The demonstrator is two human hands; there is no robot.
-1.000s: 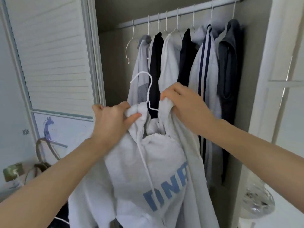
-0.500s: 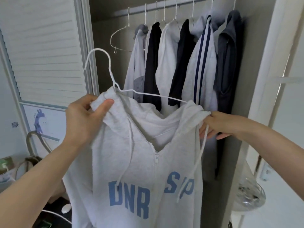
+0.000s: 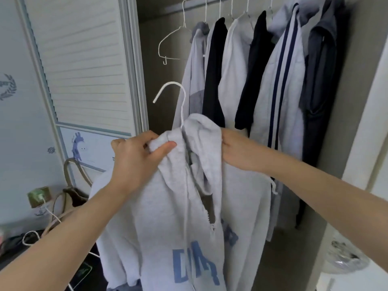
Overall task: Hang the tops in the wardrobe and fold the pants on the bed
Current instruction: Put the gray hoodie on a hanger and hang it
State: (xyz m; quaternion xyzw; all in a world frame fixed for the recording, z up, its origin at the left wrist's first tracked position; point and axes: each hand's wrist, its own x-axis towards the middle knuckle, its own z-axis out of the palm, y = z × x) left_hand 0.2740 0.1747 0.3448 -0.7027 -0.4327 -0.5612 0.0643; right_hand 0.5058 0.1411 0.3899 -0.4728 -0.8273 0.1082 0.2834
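At the left, the left hand (image 3: pixel 138 156) pinches the near shoulder of the grey hoodie (image 3: pixel 168 217), its thumb laid over a bunched fold and its fingers (image 3: pixel 168 146) curled into the cloth. The hoodie hangs in mid-air in front of the open wardrobe, threaded on a white wire hanger (image 3: pixel 176 97) whose hook stands free above the collar, below and near the bare hanger (image 3: pixel 171 42) on the rail. It looks like thick fleece: soft, limp, fairly heavy for a top, likely to sag and slide off thin wire if one shoulder drops. The half-open zip leaves the front loose, so the collar gives little to hold. The better grip, I judge, is the hanger's neck just under the hook, with the other hand steadying the cloth. At the right, the right hand (image 3: pixel 237 150) holds the far shoulder beside the hood, fingers wrapped behind the fabric and mostly hidden. Further right hang the tops (image 3: pixel 262 70) already on the rail.
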